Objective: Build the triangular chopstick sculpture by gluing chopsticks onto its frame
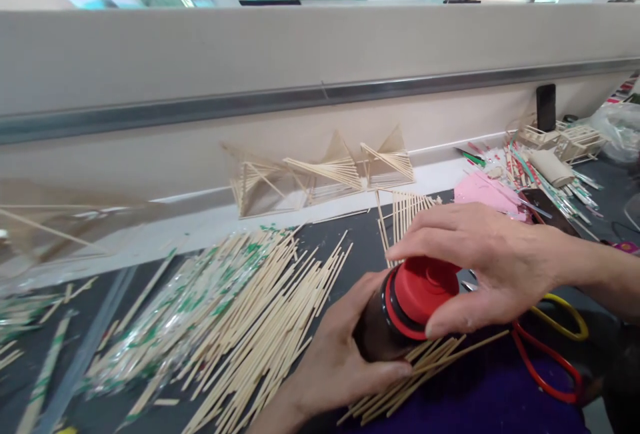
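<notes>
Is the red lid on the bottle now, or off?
On: the red lid sits atop the bottle, gripped by the right hand. Whether it is tight, I cannot tell.

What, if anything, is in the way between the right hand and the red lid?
Nothing visible: the right hand has its thumb and fingers around the red lid, while the left hand holds the dark bottle below. The loose sticks nearby lie lower, outside that grasp.
</notes>
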Demonstrator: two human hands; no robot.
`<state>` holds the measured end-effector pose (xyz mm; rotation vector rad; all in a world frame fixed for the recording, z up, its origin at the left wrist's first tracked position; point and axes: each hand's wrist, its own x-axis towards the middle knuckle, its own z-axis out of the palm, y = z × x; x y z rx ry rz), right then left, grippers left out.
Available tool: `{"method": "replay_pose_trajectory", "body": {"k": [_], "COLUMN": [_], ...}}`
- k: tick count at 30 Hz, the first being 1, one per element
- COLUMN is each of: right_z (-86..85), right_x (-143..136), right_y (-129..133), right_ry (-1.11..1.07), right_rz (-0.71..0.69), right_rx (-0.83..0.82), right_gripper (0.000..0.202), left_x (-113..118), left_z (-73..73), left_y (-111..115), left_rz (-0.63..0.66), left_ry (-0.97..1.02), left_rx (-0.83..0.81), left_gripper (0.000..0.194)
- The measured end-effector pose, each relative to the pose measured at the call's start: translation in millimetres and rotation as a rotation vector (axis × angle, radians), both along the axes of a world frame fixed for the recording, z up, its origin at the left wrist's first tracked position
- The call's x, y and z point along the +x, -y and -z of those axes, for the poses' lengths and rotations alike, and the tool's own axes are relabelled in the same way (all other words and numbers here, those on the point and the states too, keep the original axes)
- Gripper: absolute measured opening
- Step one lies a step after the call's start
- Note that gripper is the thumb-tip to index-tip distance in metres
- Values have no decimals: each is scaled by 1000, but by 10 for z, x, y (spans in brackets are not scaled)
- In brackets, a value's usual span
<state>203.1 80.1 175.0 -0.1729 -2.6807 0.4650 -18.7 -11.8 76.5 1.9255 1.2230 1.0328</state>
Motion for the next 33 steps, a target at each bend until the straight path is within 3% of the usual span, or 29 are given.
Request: {"method": "replay_pose_trajectory", "body": {"k": [3,9,14,19,24,30,33], "right_z": [5,10,21,60,78,79,111], "right_x": [6,79,112,160,183,219,199], "right_y": [22,16,41,11,8,-11,9], "right_ry": [74,-65,5,-108,-57,-209,-160], "right_rz": [171,20,285,54,275,-16,160], "right_rx": [18,69,39,20,-13,-24,-50], "right_gripper": [55,56,65,64,62,62,55], "left_x": [7,41,75,112,153,146,153], "left_z": [-18,-62,-84,-147,-214,-239,-231], "left_y": [-27,-84,-102,-147,-168,-152,-126], "left_rz": [-27,-15,-47,-10,-8,10,2], "left_ry": [-37,18,-38,1,-39,-11,-27], "left_rx": [-8,-35,-4,16,39,101,58], "left_gripper": [69,70,76,73,73,78,75]}}
